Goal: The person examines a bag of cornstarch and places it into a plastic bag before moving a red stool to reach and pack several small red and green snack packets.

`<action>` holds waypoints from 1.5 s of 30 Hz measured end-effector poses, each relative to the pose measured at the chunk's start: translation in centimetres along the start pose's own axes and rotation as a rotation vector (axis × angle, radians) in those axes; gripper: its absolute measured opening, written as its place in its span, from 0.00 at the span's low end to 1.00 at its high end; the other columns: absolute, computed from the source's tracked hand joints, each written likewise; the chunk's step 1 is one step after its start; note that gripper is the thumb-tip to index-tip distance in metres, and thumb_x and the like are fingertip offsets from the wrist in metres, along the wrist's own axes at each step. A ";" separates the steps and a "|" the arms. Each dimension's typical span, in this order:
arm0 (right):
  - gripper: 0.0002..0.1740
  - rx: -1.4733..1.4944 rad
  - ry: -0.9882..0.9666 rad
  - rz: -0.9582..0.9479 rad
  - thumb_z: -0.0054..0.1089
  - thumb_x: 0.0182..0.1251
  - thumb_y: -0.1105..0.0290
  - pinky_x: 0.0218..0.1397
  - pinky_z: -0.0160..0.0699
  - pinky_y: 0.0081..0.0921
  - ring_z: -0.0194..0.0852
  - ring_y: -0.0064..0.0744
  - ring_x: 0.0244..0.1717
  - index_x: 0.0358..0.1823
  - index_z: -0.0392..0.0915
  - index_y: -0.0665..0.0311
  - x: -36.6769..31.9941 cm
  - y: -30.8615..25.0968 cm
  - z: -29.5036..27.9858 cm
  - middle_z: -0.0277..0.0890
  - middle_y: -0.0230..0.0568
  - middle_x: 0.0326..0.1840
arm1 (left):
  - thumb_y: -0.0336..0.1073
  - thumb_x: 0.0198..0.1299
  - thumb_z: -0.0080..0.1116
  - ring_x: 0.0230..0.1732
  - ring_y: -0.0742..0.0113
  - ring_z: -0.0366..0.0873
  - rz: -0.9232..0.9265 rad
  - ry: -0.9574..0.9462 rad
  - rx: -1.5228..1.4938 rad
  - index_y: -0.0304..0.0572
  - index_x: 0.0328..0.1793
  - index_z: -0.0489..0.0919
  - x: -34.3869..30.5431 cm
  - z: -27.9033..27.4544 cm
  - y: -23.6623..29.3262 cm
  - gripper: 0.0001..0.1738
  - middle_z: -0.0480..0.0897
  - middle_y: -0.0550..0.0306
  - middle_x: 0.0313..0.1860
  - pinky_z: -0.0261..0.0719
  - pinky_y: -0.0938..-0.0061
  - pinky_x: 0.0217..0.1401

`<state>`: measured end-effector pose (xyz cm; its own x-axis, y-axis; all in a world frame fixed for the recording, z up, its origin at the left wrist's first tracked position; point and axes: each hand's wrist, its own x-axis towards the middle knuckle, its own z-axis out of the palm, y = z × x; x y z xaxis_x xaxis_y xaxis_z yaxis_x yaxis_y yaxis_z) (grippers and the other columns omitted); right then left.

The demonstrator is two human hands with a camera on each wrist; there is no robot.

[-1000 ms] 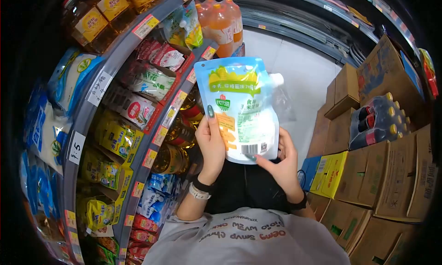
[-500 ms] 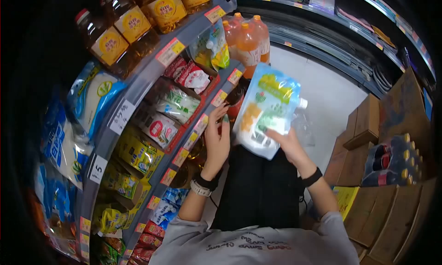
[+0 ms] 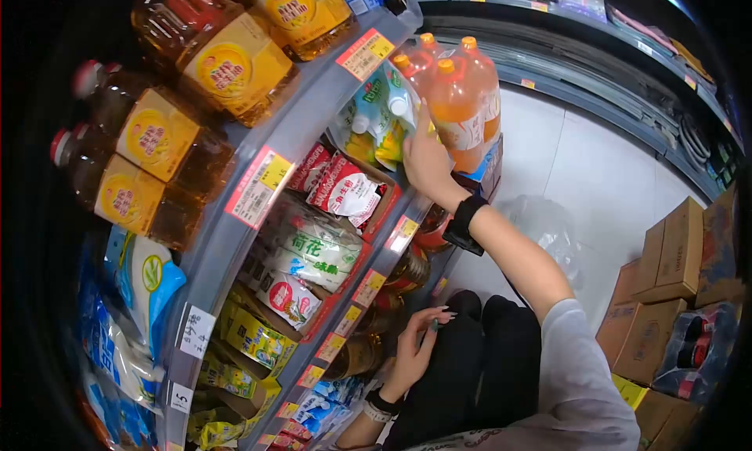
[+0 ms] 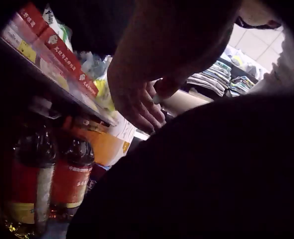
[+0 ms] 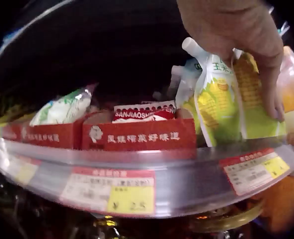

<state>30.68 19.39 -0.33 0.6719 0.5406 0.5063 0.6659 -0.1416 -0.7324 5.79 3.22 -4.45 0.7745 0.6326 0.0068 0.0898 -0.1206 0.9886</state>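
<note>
At the shelf's far end my right hand [image 3: 429,161] grips a spouted pouch [image 5: 254,114] printed with corn cobs, blue above and yellow-green below. Its fingers reach down over the pouch's right side, hiding part of it. Similar white-capped pouches [image 3: 364,130] stand close beside it on the same shelf. My left hand [image 3: 417,349] hangs loosely bent by my knee, near the lower shelf edge, and holds nothing.
Red boxes of seasoning bags [image 3: 345,193] sit left of the pouches. Orange drink bottles [image 3: 458,106] stand just beyond the shelf end. Large oil bottles [image 3: 235,67] line the shelf above. Cardboard boxes [image 3: 670,247] are stacked to the right; a clear plastic bag [image 3: 548,232] lies on the floor.
Earlier both hands held the pouch before me; the left let go and dropped to the knee. The right hand carried the pouch left and forward to the shelf. The view has shifted toward the shelf.
</note>
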 end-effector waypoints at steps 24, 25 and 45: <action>0.53 -0.080 -0.624 -0.147 0.69 0.46 0.66 0.47 0.73 0.35 0.74 0.52 0.48 0.70 0.42 0.64 1.9 3.1 -3.4 0.74 0.61 0.44 | 0.23 0.62 0.41 0.50 0.68 0.73 -0.098 0.162 -0.062 0.35 0.55 0.70 -0.1 -1.1 1.3 0.15 0.77 0.54 0.47 0.66 0.74 0.59; 0.55 -0.012 -0.611 -0.096 0.70 0.44 0.67 0.49 0.72 0.35 0.74 0.52 0.48 0.71 0.42 0.64 2.9 3.5 -4.9 0.73 0.60 0.46 | 0.23 0.62 0.41 0.50 0.68 0.73 -0.098 0.165 -0.067 0.35 0.55 0.70 -0.2 -1.5 1.1 0.15 0.77 0.54 0.47 0.66 0.74 0.59; 0.60 0.194 -0.450 -0.270 0.79 0.26 0.66 0.62 0.62 0.36 0.58 0.55 0.61 0.65 0.49 0.66 3.6 4.9 0.0 0.60 0.58 0.58 | 0.22 0.61 0.40 0.50 0.67 0.73 -0.102 0.172 -0.054 0.35 0.54 0.70 2.1 -3.9 1.4 0.16 0.76 0.53 0.48 0.67 0.74 0.58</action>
<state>36.35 20.65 -2.16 0.2522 0.8434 0.4743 0.6951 0.1832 -0.6952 5.16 7.35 -2.51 0.6444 0.7613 -0.0723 0.1244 -0.0110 0.9922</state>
